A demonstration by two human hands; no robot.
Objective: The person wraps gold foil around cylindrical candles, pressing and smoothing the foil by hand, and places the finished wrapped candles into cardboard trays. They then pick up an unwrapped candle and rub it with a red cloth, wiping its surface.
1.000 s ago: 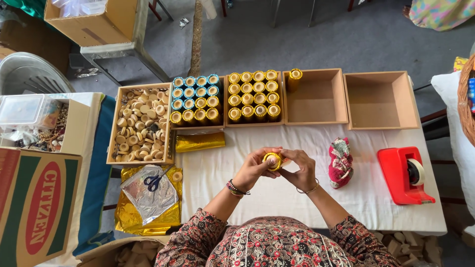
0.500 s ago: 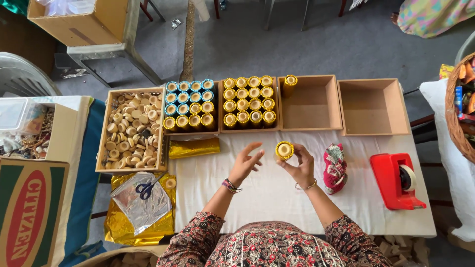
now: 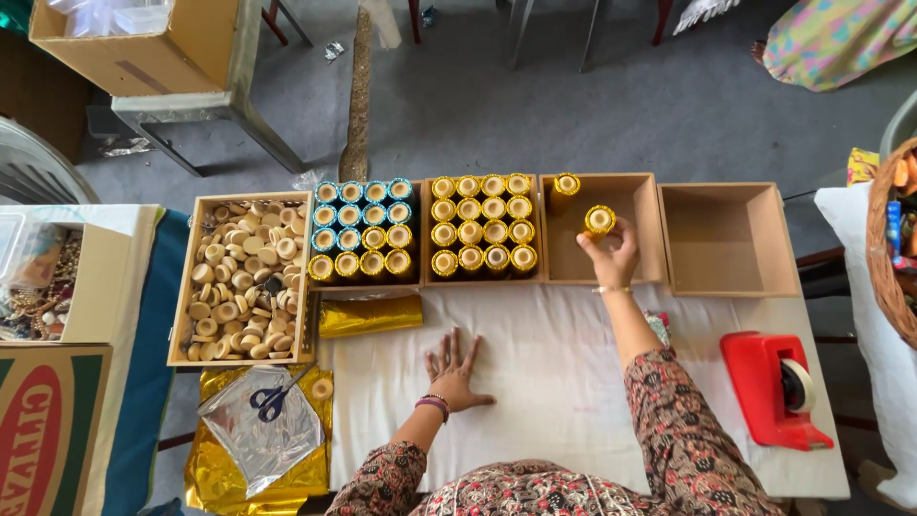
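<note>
Right hand (image 3: pixel 612 256) is raised over the third brown cardboard tray (image 3: pixel 638 229) in the row along the far edge of the table. Its fingers are closed around a small gold-wrapped cylindrical spool (image 3: pixel 600 220), gripped at the sides, with the pale round end facing up. The spool sits above the tray's interior, left of centre; cannot tell whether it touches the tray floor. One more gold spool (image 3: pixel 565 185) stands upright in that tray's far left corner.

Left hand (image 3: pixel 455 371) lies flat, palm down, on the white cloth (image 3: pixel 554 382) that covers the table, fingers spread apart, holding nothing. A beaded bracelet sits on its wrist.

Left of the open tray: a cardboard tray packed with upright gold spools (image 3: pixel 480 225) in neat rows. Next left: a tray of mixed blue-rimmed and gold spools (image 3: pixel 361 229). Further left: a wooden box of loose, bare, pale wooden discs (image 3: pixel 239 277). Right of the open tray: another brown cardboard tray (image 3: pixel 728 239), nothing visible inside.

A roll of gold foil (image 3: pixel 371 315) lies on the cloth just in front of the blue-and-gold tray. Near the left table corner, blue-handled scissors (image 3: pixel 270 399) rest on a silver foil sheet over gold foil sheets (image 3: pixel 205 468). A red tape dispenser (image 3: pixel 772 387) stands at the right end of the table, well apart from both hands.
</note>
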